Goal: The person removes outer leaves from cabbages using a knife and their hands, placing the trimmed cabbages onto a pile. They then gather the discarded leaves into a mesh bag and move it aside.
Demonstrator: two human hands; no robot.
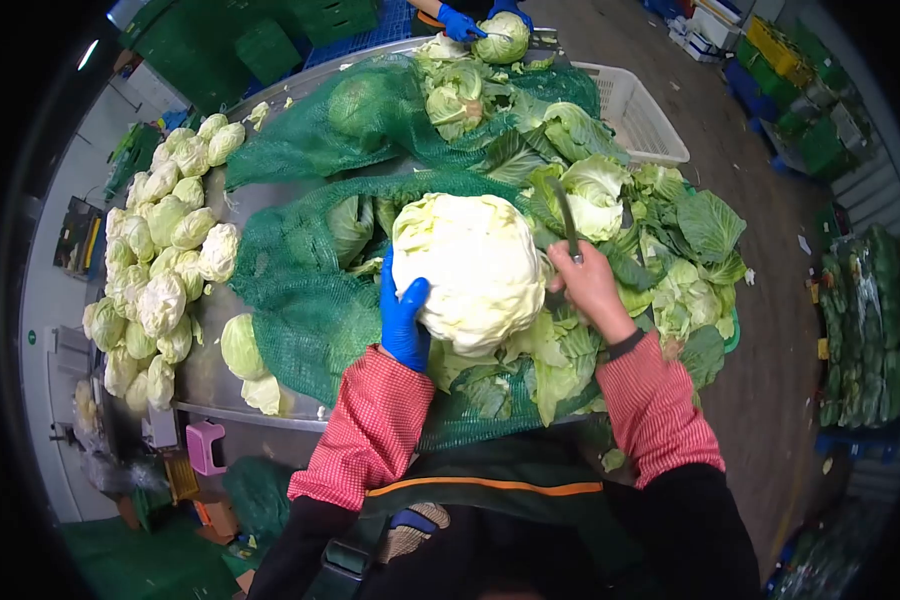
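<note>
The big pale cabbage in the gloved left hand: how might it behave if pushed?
The cabbage could roll, since it looks rounded. Its closely wrapped leaves suggest a firm, fairly heavy head. The outer leaves look thin and crinkled, so they might tear.

No readable text — none anywhere

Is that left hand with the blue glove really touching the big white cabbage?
Touching. The head view shows it: the left hand cups the side of the big cabbage, with its thumb lying over the leaves.
</note>
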